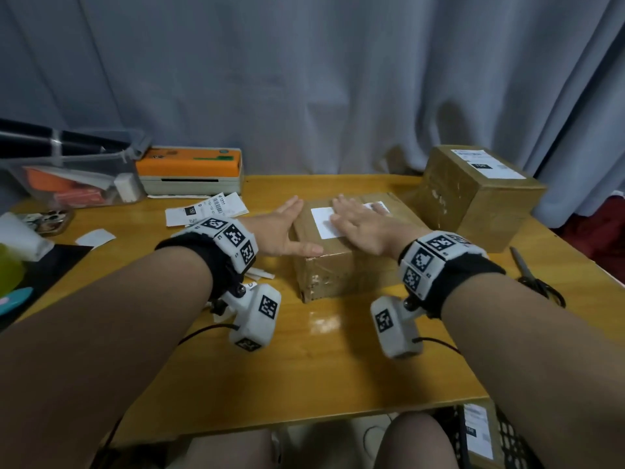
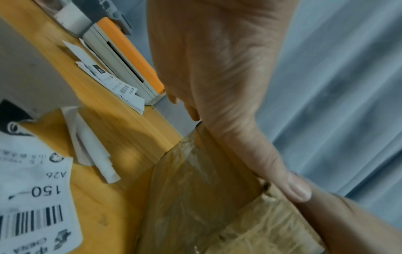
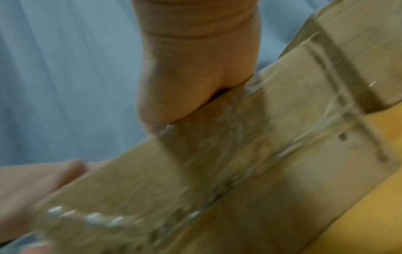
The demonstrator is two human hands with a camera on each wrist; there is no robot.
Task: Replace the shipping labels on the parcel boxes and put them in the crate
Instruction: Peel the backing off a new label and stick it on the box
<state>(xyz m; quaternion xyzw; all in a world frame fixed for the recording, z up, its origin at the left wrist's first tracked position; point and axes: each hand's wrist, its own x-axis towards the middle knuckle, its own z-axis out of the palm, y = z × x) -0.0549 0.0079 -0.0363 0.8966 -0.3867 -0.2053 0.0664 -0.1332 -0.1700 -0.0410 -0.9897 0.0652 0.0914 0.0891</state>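
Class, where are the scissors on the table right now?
In the head view, the scissors lie near the table's right edge, in front of the taller parcel box, beside the right forearm.

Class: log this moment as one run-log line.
right hand: flat on white label | left hand: braces parcel box side | second box: apart, labelled

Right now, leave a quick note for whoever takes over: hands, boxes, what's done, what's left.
Left hand: open, braced on the left side of the middle box, thumb along its near top edge.
Right hand: open, flat on the white label on the box top.
Second box, labelled, stands at the table's far right.
One labelled box sits in the black crate under the table.
Loose labels lie by the printer.
Left: crate the middle box, then handle the second.
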